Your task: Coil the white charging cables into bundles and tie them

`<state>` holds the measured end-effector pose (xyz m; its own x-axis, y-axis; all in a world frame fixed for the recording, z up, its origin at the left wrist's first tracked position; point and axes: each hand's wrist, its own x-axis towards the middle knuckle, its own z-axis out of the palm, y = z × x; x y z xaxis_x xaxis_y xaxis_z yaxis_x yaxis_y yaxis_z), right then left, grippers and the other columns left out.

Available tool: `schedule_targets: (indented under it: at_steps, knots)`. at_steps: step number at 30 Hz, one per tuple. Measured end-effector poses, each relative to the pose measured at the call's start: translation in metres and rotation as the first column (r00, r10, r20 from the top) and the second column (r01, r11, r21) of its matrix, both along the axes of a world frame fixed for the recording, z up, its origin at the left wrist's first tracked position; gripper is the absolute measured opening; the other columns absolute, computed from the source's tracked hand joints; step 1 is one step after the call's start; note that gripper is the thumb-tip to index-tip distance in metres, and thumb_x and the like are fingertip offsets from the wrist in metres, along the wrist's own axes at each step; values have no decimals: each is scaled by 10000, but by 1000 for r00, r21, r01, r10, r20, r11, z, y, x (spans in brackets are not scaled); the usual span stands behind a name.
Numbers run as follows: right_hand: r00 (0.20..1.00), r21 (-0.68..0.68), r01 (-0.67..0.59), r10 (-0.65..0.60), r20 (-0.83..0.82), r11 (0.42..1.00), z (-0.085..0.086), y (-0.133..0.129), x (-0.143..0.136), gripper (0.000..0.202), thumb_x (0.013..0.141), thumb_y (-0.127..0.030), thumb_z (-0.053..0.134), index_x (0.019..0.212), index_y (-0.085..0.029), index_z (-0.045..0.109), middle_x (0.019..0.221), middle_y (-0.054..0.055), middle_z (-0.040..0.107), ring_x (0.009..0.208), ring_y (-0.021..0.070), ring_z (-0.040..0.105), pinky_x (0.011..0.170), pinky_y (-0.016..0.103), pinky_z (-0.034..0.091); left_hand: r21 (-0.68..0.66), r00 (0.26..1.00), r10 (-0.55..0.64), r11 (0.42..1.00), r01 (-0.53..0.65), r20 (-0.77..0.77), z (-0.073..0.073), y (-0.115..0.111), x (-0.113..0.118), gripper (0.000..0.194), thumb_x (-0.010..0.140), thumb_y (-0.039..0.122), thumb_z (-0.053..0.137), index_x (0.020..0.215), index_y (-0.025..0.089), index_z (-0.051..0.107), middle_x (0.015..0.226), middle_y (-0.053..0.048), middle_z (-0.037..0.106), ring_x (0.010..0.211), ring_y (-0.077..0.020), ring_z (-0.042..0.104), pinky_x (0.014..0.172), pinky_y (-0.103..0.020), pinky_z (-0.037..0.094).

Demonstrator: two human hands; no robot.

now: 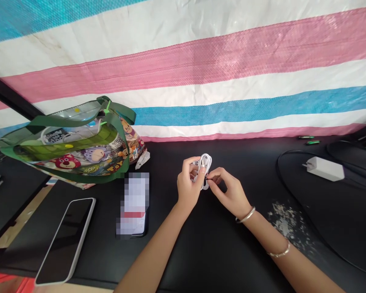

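Observation:
A white cable (205,159), wound into a small oval bundle, is gripped upright in my left hand (189,183), with the thumb pressed on its front. Close against the bundle's right side, my right hand (230,190) pinches a thin dark strip, perhaps a tie (208,178), between thumb and forefinger. The strip crosses the lower half of the coils. Both hands are above the middle of the black table (213,252). The cable's ends are partly hidden by my left fingers.
A green-handled cartoon tote bag (79,156) stands at the left. In front lie a white-edged phone (67,240) and a second phone (136,203) with a lit, blurred screen. To the right are a white power adapter (325,168), a black cable (295,199) and small green items (312,143).

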<state>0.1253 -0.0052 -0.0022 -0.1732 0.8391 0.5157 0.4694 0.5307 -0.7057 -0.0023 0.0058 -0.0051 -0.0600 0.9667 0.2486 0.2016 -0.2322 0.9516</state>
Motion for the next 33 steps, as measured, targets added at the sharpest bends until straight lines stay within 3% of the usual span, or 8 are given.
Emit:
schedule_targets:
  at_steps: [7, 12, 21, 33]
  knots:
    - [996, 80, 86, -88, 22, 993, -5, 2, -1, 114, 813, -153, 482, 772, -247, 530, 687, 4, 614, 616, 157, 588, 556, 274, 499, 30, 1000, -17, 999, 18, -4, -4, 1, -1, 218, 812, 294, 567, 1014, 213, 548, 749, 7, 689, 556, -97, 545, 552, -197, 421]
    - [997, 142, 67, -72, 32, 988, -7, 2, -1, 147, 803, -104, 492, 820, -247, 525, 703, -10, 618, 601, 137, 588, 553, 249, 500, 50, 999, -20, 999, 22, -35, -4, 0, -2, 223, 817, 291, 564, 1027, 217, 553, 750, 12, 690, 553, -93, 540, 553, -192, 420]
    - [999, 102, 27, -32, 44, 994, -7, 2, -1, 107, 810, -133, 512, 816, -238, 532, 699, -15, 628, 575, 129, 591, 549, 245, 493, 65, 999, -12, 998, 15, -46, -4, 0, -2, 214, 819, 296, 553, 1018, 216, 552, 729, 18, 679, 550, -91, 534, 562, -196, 424]
    - [985, 124, 175, -174, -15, 977, -4, 2, -1, 125, 777, -127, 504, 723, -239, 520, 629, -27, 617, 533, 124, 571, 515, 236, 478, 35, 991, -14, 999, 19, -135, -2, -1, 0, 200, 806, 253, 599, 1003, 227, 576, 758, 30, 698, 542, -84, 547, 557, -188, 442]
